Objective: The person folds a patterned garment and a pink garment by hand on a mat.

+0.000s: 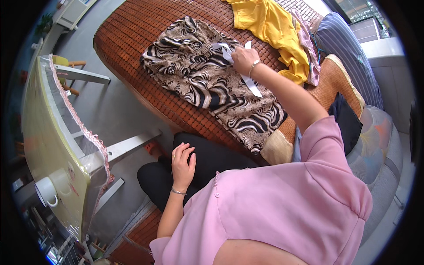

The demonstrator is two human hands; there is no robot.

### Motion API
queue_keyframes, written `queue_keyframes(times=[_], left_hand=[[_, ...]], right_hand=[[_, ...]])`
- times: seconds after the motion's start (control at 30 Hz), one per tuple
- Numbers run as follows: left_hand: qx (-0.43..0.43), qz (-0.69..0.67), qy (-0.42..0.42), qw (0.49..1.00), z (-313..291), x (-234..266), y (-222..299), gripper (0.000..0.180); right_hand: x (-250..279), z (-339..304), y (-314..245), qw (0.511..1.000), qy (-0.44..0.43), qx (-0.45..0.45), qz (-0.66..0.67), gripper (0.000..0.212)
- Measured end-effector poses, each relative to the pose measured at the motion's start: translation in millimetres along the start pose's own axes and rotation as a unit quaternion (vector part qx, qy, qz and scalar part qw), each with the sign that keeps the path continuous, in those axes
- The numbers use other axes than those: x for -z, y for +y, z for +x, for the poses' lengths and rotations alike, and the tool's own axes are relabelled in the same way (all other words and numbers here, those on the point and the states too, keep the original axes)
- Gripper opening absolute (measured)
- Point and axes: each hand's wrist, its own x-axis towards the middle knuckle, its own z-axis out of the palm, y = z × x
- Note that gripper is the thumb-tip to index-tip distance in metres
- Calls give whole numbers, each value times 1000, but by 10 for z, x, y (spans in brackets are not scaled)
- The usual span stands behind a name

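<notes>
A brown, black and cream animal-print garment (194, 84) lies crumpled on the bamboo-tile mat (128, 48) in front of me. My right hand (245, 60) is stretched out over it, fingers closed on white strips (252, 87) that look like fabric labels. Their ends stick out on several sides of the hand. Where they join the garment is hidden. My left hand (182, 167) rests on my thigh in black trousers (212, 159), its fingers loosely extended and holding nothing.
A yellow garment (269, 26) and a pink one (307, 48) lie beyond my right hand. Striped cushion (349, 53), woven orange pad (333, 79) and black cloth (344, 121) sit at the right. On the left, a plastic-covered table (53, 145) carries a white mug (46, 191).
</notes>
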Motion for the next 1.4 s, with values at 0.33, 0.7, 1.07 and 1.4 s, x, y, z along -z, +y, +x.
queue_keyframes(times=[0.33,0.7,1.07,1.4], left_hand=[[-156,-33,-76,984,320,-374,503,17],[-337,235,-136,902,303,-1427,995,19],[-296,231,-57,925,229,-1562,881,5],[-228,88,68,967,238,-1213,861,17]], right_hand=[[335,-95,718,751,39,-83,654,20],[-991,-1764,1447,974,-86,-160,132,65],[-792,-1654,1209,967,-150,-196,54,55],[-659,-1800,1215,990,41,-105,86,31]])
